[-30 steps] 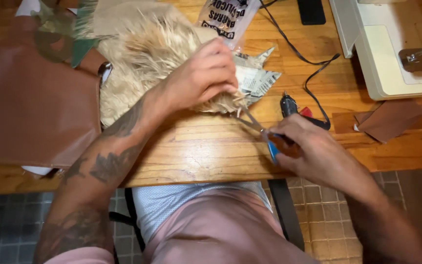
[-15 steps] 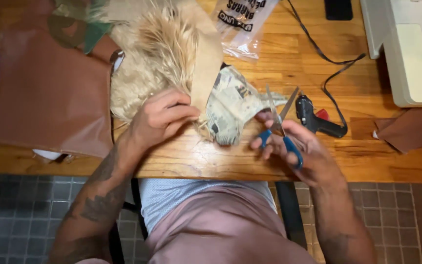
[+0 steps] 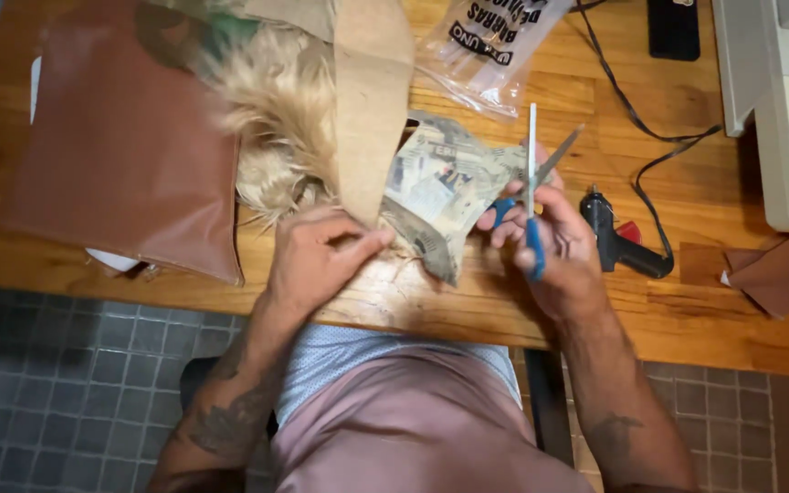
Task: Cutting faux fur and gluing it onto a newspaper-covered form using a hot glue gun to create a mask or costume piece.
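Right hand (image 3: 554,239) grips open scissors (image 3: 535,187); left hand (image 3: 317,257) pinches blond fur (image 3: 276,128).

Leather sheet (image 3: 125,146) left of fur piece (image 3: 276,119), glue gun (image 3: 618,242) right – all on table (image 3: 468,310)

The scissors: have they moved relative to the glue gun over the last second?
Yes. The scissors in the right hand have swung from lying low toward the fur to blades up and open, left of the black glue gun.

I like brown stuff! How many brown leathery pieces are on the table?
2: a big brown sheet at the table's left, and a small brown scrap at the right edge. More may lie hidden.
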